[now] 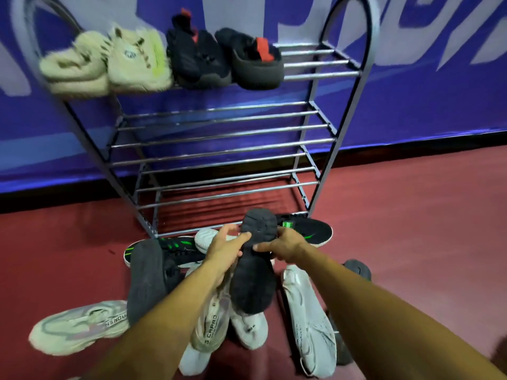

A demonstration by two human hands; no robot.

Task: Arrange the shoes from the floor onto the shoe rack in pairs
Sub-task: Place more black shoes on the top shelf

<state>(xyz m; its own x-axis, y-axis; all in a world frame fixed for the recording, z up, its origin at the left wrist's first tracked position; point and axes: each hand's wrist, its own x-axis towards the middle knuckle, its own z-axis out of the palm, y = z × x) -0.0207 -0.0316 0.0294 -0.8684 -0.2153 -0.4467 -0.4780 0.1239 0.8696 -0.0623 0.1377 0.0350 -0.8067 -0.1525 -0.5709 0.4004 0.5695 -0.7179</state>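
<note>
Sneakers crowd red floor (411, 215) nearest camera: pale grey sneaker (76, 327) at left, white shoe (307, 325) at right. Above pile, left hand (225, 250) and right hand (285, 246) both grip black shoe (255, 270), sole up, thumbs on sole. Dark shoe (145, 281) on its side just left. Black-green shoes (310, 231) behind, at foot of shoe rack (219, 138). Top shelf: beige pair (107, 64), black-red pair (225, 58) beside it.

Head view: looks forward and down from the person's head.
Facing: the shoe rack (219, 142) against a blue wall (425, 105).
Nearness: close over the floor (411, 229).
</note>
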